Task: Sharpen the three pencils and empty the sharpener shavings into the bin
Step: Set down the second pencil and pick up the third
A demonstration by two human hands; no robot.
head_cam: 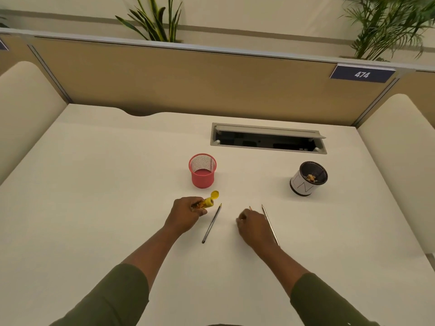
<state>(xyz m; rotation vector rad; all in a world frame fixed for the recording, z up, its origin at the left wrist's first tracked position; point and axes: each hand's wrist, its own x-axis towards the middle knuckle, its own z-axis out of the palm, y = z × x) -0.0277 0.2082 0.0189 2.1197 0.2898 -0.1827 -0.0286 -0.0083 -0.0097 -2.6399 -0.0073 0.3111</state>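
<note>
The yellow sharpener point(207, 202) lies on its side in the grip of the left hand point(186, 214), fingers curled round the clear barrel, in which shavings show. Its round yellow lid point(214, 195) is hinged open at the far end, pointing toward the red mesh cup point(202, 171) just beyond; the open lid suggests the barrel is being readied for emptying, though the bin proper appears to be the black mesh cup with the white wrap point(308, 178), well apart to the right, which already contains some shavings.

One pencil point(211, 223) lies free on the desk point(94, 184) just right of the left hand, point away from the person, not touched. The right hand point(254, 228) rests on the desk with fingers curled; a pencil tip point(250, 208) shows just beyond its knuckles, so it likely pinches a second pencil, but the shaft is hidden and the hold cannot be confirmed. A third pencil point(269, 223) lies along the hand's right edge, whether touching or merely beside cannot be told.

All visible points look sharpened, so the emptying step is judged to remain.
</note>
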